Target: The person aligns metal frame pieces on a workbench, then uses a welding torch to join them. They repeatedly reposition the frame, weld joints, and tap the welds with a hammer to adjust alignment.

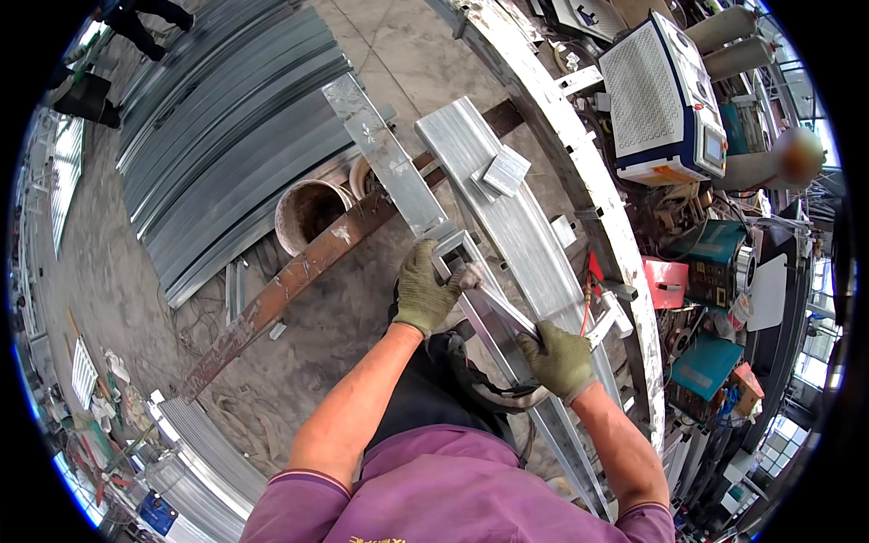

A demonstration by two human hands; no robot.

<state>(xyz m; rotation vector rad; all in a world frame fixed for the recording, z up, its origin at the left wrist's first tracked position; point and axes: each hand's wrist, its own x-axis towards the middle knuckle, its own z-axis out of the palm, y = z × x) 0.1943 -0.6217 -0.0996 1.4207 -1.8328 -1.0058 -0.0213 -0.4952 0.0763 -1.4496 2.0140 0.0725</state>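
the left hand [425, 288] is curled around the upper end of a metal bar [509, 309] and the right hand [557, 360] is closed on it lower down, the bar slanting between them in front of the shirt [444, 493]. beyond the hands, a bucket [288, 217] sits on the floor [262, 385] just beside the rusty beam [299, 273], its inside dark, so i cannot tell what it holds. a flat plate [385, 149] lies across that beam, and the steel stack [240, 127] is behind the bucket.
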